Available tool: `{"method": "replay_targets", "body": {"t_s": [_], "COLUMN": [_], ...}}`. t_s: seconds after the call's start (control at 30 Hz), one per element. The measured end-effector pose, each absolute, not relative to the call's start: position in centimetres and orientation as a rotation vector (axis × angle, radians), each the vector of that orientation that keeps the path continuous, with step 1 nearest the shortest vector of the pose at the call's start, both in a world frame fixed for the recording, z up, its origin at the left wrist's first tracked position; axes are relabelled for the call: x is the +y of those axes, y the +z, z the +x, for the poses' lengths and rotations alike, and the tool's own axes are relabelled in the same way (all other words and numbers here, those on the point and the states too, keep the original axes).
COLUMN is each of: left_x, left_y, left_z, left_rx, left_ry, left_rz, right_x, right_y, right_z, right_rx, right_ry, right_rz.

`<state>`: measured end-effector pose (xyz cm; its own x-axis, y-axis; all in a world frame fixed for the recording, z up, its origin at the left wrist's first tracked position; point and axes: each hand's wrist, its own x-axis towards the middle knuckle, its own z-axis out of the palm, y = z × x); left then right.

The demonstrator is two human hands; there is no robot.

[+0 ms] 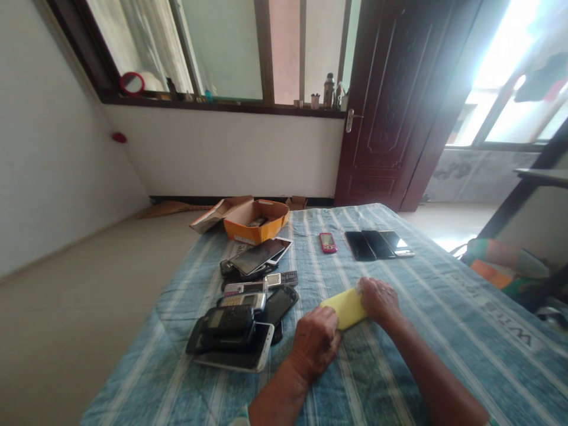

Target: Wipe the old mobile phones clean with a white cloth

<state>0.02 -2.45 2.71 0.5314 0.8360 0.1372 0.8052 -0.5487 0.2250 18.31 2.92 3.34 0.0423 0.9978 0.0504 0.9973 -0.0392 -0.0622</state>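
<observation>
A flat yellow object (348, 307) lies between my hands, low over the striped blue cloth. My left hand (316, 337) is closed on its left end, fingers curled over the edge. At the other end my right hand (378, 300) grips the upper right corner. Left of my hands is a pile of phones, with a black phone (231, 319) and a white-edged phone (255, 349) at the near side. A pink phone (328, 242) rests beyond my hands. Several dark phones lie side by side farther right, among them a black phone (360, 245).
An open orange box (257, 234) holding some items stands at the table's far left corner. The striped cloth (306, 225) covers the table. Behind are a wall, a windowsill (239, 107) with small items, and a dark red door (390, 106).
</observation>
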Motion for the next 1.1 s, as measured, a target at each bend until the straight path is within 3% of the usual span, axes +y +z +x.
{"method": "replay_targets", "body": {"t_s": [1.1], "left_x": [-2.4], "left_y": [2.5], "left_z": [0.2], "left_rx": [1.397], "left_ry": [0.421], "left_rz": [2.689], "right_x": [2.4], "right_y": [4.9], "right_z": [19.0], "right_rx": [-2.057], "right_ry": [0.179], "right_rz": [-2.322]}}
